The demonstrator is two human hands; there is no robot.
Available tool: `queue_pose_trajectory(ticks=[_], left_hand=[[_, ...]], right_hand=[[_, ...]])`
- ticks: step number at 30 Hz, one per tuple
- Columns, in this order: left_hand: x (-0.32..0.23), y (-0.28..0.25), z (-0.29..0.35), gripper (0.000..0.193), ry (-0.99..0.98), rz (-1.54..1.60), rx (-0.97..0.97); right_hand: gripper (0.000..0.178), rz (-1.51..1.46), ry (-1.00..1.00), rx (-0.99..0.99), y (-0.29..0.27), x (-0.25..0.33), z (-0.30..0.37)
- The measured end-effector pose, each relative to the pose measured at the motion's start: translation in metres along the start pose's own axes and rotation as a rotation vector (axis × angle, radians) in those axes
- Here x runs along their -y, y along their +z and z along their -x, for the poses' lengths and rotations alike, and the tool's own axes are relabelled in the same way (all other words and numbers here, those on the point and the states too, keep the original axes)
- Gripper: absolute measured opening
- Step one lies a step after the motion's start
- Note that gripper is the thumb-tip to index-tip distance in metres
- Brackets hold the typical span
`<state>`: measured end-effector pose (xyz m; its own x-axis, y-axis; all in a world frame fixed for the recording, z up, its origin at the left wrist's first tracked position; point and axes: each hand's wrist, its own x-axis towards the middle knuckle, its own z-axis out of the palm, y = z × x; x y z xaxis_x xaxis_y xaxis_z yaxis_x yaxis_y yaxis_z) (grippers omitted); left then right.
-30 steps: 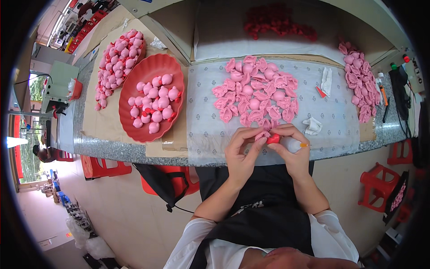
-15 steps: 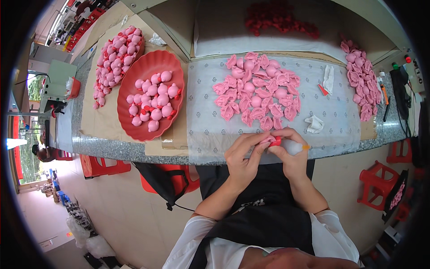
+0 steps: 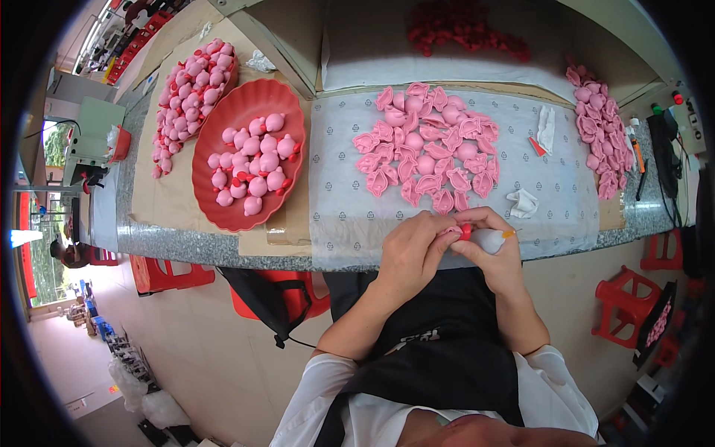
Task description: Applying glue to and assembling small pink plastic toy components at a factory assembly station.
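Observation:
Over the front edge of the table, my left hand point(image 3: 408, 252) pinches a small pink piece point(image 3: 450, 231), mostly hidden by the fingers. Fingers of my right hand point(image 3: 503, 270) press a small red part point(image 3: 466, 230) against it. Also held in the right hand is a whitish squeeze bottle point(image 3: 488, 240) with a yellow tip point(image 3: 509, 233), pointing to the right. Just beyond both hands, a spread of pink shell-like pieces and balls point(image 3: 426, 165) lies on the printed white sheet point(image 3: 339, 194).
On the left, a scalloped red bowl point(image 3: 281, 98) holds pink balls with red parts; a heap of similar pieces point(image 3: 190, 97) lies behind it. More pink pieces point(image 3: 600, 134) lie at right, near crumpled tissue point(image 3: 523, 203). Red parts point(image 3: 462, 30) sit under the shelf.
The red part and the bottle have shifted slightly right, and the right hand with them. My left hand has turned, its back showing more, with the pinch still closed.

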<state>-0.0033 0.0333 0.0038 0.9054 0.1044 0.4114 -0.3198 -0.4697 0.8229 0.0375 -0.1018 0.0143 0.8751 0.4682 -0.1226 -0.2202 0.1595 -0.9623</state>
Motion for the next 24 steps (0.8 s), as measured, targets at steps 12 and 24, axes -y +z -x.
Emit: queue_pose_trajectory(ticks=[12, 24], left_hand=[[-0.005, 0.000, 0.001, 0.008, -0.106, 0.285, 0.093], [0.015, 0.013, 0.014, 0.038, 0.017, 0.822, 0.053]], right_hand=[[0.017, -0.181, -0.068, -0.008, 0.001, -0.010, 0.007], [0.016, -0.551, 0.241, 0.080, 0.001, -0.001, 0.003]])
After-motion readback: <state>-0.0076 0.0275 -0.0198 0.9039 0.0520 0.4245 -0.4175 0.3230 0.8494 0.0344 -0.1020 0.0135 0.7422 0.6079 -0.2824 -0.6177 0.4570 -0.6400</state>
